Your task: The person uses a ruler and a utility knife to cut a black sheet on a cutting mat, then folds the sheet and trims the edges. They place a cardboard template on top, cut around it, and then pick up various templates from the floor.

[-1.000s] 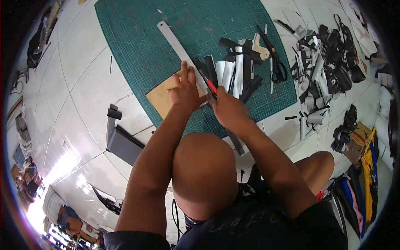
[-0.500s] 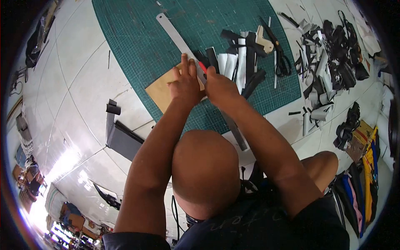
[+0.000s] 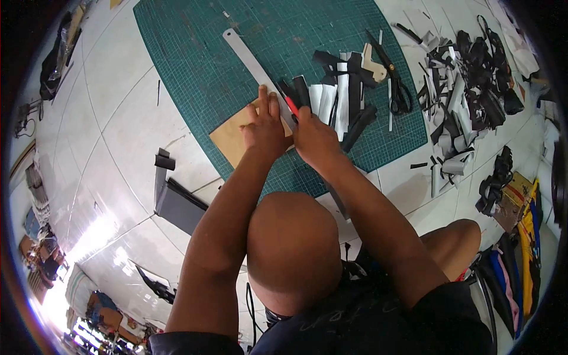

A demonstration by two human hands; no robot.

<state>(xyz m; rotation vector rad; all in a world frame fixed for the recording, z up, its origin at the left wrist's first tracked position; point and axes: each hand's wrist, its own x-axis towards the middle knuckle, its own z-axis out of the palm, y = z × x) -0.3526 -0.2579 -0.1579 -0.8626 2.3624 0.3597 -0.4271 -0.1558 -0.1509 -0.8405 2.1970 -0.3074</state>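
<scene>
Your left hand lies flat and open, palm down, with two fingers stretched forward along the metal ruler and the heel of the hand on the brown sheet, pressing both onto the green cutting mat. The ruler runs on a slant from the far left of the mat down towards you and passes under both hands. The brown sheet lies at the near edge of the mat, its left corner showing beside your wrist. Your right hand is curled tight around a red-handled knife, just beside the left hand. The knife's tip sits at the right edge of the ruler, close to your left fingertips, though the blade is too small to tell whether it touches the sheet. To the right of the knife, black and white strips lie side by side on the mat, some overlapping. Black scissors rest beyond them near the mat's right edge. Off the mat, on the white tiled floor, a pile of black and white scraps spreads to the far right, and a dark grey folded sheet lies to the left of your forearm.
</scene>
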